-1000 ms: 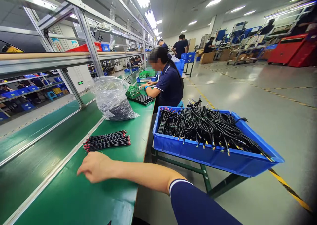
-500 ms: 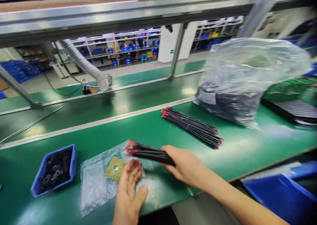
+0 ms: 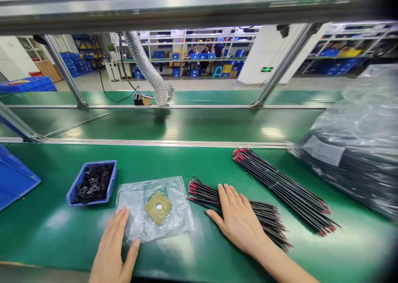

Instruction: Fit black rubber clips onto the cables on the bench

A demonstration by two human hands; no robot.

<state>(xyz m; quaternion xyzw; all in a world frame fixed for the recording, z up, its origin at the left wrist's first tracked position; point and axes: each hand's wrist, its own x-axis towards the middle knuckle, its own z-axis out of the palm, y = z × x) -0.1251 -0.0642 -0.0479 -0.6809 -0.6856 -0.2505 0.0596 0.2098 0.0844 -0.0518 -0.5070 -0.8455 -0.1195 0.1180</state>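
Note:
My right hand (image 3: 236, 218) lies with spread fingers on top of a fanned-out bunch of black wires with red ends (image 3: 267, 216) on the green bench. At the lower left edge of a clear plastic bag (image 3: 130, 193), my left hand (image 3: 115, 250) rests with its fingers stretched and thumb apart, gripping nothing. On that bag sits a yellowish square piece (image 3: 150, 208) with a round hole in its middle. Another bundle of black wires with red ends (image 3: 280, 187) lies farther right, tied with a thin band.
A blue tray of small black parts (image 3: 112, 187) stands left of the bag, with a larger blue bin (image 3: 15, 179) beyond it. At the right is a big clear bag (image 3: 357, 146) with dark contents. A metal frame (image 3: 280, 67) and foil duct (image 3: 146, 63) rise behind.
My right hand has laid its wire bunch on the bench and opened flat over it; the wires have spread out. My left hand now rests at the bag's lower left edge. The view has turned.

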